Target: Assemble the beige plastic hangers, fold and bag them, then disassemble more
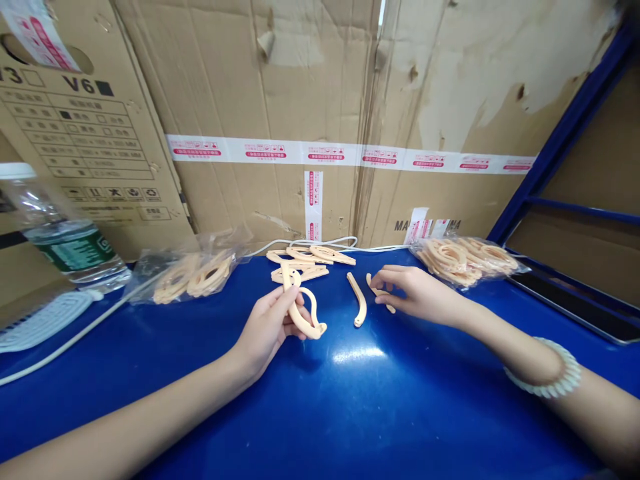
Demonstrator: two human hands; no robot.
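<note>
My left hand (pixel 273 323) is closed around a beige plastic folding hanger (pixel 300 320), holding it above the table with its curved parts sticking up and out past the thumb. My right hand (pixel 407 293) has its fingers curled over a slim curved hanger arm (pixel 389 307), which partly hides behind the fingertips. Between the two hands a second curved hanger arm (pixel 357 300) lies loose on the blue table (pixel 340 413). Just beyond my left hand, several beige folding hangers (pixel 333 255) lie in a loose pile.
Clear bags of beige parts lie at left (pixel 207 273) and right (pixel 465 260). A water bottle (pixel 73 240) and a white vented brush (pixel 45 323) stand at far left, by a white cable (pixel 75 347). Cardboard (pixel 270 87) walls the back; a dark flat device (pixel 575 307) lies right.
</note>
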